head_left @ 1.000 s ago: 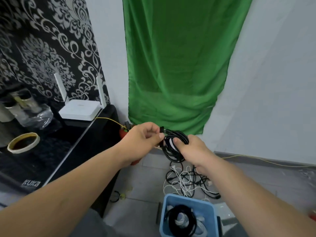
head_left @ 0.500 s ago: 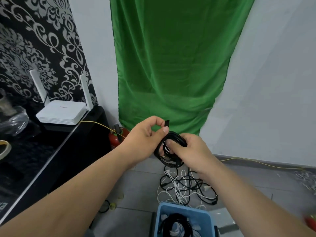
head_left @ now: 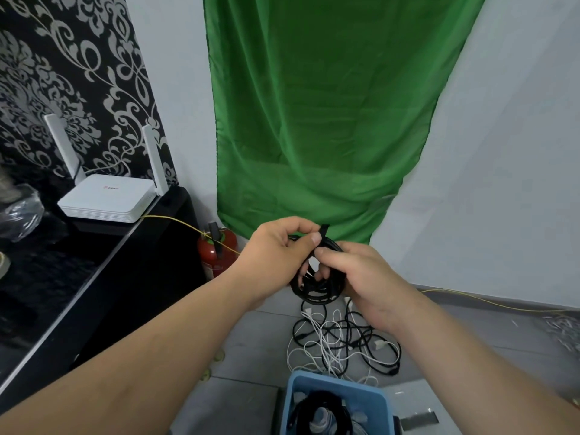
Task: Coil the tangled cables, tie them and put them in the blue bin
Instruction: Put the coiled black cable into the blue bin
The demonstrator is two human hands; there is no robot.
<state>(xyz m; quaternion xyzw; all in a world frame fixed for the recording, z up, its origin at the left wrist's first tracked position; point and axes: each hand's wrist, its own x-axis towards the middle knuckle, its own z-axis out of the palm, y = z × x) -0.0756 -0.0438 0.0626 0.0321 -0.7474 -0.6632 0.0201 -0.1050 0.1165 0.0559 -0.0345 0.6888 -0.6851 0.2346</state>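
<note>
A coiled black cable (head_left: 317,291) hangs in the air between both hands, above the floor. My left hand (head_left: 276,252) pinches the black tie strap (head_left: 323,230) at the coil's top between thumb and fingers. My right hand (head_left: 361,277) grips the coil's right side, its fingers curled through the loops. Below, a tangle of black and white cables (head_left: 342,343) lies on the grey floor. The blue bin (head_left: 370,400) stands at the bottom edge and holds a coiled black cable (head_left: 320,412).
A black cabinet (head_left: 103,277) runs along the left with a white router (head_left: 106,199) on top. A red fire extinguisher (head_left: 216,252) stands by it. A yellow cord (head_left: 489,304) trails along the floor by the wall. A green cloth (head_left: 320,120) hangs behind.
My left hand has carried the tie strap's end from the coil's left side up over its top. The right hand keeps hold of the coil. The camera has turned slightly.
</note>
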